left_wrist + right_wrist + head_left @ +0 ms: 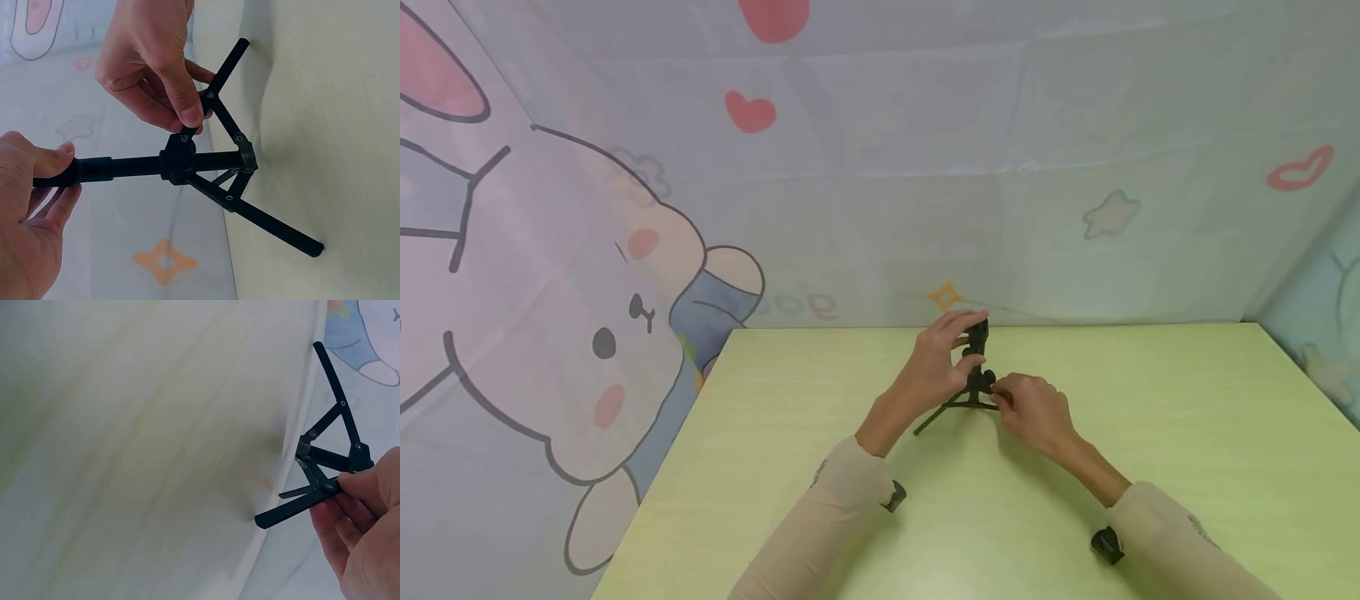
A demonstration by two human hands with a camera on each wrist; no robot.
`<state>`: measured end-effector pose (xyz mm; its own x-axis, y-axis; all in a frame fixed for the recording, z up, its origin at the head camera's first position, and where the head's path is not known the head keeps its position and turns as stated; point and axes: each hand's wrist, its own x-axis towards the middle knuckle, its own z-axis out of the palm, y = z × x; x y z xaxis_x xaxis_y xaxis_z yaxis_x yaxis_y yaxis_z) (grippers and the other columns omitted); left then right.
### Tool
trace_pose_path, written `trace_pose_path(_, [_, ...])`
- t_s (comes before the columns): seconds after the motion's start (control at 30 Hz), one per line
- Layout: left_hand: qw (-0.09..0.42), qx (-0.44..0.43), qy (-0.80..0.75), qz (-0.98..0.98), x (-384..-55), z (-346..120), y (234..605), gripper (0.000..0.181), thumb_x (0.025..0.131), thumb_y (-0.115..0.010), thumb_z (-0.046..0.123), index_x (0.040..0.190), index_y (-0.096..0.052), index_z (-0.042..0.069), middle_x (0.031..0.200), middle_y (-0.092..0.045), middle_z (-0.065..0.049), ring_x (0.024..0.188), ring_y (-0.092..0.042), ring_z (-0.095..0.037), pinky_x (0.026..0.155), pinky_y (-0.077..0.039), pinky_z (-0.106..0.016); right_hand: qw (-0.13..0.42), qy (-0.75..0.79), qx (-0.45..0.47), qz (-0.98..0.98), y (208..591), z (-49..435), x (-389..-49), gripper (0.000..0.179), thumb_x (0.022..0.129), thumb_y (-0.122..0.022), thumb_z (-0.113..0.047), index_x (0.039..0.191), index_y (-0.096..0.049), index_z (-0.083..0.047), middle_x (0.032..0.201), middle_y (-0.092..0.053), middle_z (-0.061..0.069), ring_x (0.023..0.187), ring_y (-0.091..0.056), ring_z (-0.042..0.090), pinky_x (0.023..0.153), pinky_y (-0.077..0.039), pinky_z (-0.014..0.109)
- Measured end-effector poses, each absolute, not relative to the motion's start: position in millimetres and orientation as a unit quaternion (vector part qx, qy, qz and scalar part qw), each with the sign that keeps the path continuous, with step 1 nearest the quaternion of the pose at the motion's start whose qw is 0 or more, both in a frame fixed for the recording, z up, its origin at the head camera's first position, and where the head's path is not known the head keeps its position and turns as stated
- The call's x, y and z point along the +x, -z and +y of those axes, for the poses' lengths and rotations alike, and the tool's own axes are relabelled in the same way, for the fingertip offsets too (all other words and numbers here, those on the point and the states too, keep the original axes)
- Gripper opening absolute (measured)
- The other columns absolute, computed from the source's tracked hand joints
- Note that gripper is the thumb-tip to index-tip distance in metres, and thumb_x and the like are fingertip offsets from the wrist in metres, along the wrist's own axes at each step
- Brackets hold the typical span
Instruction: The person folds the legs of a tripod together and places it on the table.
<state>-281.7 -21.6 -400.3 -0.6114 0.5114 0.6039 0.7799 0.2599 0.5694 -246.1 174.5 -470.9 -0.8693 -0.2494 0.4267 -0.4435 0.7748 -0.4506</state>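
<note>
Left hand (934,360): grips the tripod (137,166) near its top;
Right hand (1036,412): pinches one leg (294,507);
Table (1180,392): back edge (1150,325) near tripod; surface spreads either side.

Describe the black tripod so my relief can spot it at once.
Look toward the far edge of the pale green table. There the left hand grips the top of an upright black tripod and the right hand pinches one leg. Its slim column and hinged, splayed legs set it apart from the black devices at the sleeves.
</note>
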Motion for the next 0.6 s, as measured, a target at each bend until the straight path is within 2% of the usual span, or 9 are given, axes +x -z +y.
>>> trace_pose_path(0.4, [0.153, -0.416, 0.444, -0.779, -280.5, -21.2, 398.3, 0.058, 0.091, -0.074, -0.010, 0.145, -0.054, -0.005, 0.142, -0.054, -0.019, 0.127, -0.059, -0.031, 0.100, -0.056, -0.024, 0.215, -0.324, 0.176, -0.904, 471.0, 172.6, -243.4, 0.004, 0.092, -0.075, -0.002, 0.095, -0.078, -0.002, 0.082, -0.074, 0.006, 0.065, -0.064, 0.016, 0.048, -0.051, 0.030])
trace_pose_path(0.6, [0.147, -0.413, 0.441, -0.783, -279.9, -21.7, 396.8, 0.058, 0.092, -0.074, -0.009, 0.146, -0.054, -0.005, 0.142, -0.054, -0.019, 0.128, -0.059, -0.032, 0.101, -0.056, -0.024, 0.202, -0.329, 0.189, -0.903, 467.0, 174.2, -245.4, 0.003, 0.092, -0.075, -0.001, 0.094, -0.077, 0.001, 0.080, -0.073, 0.006, 0.063, -0.062, 0.014, 0.049, -0.050, 0.028])
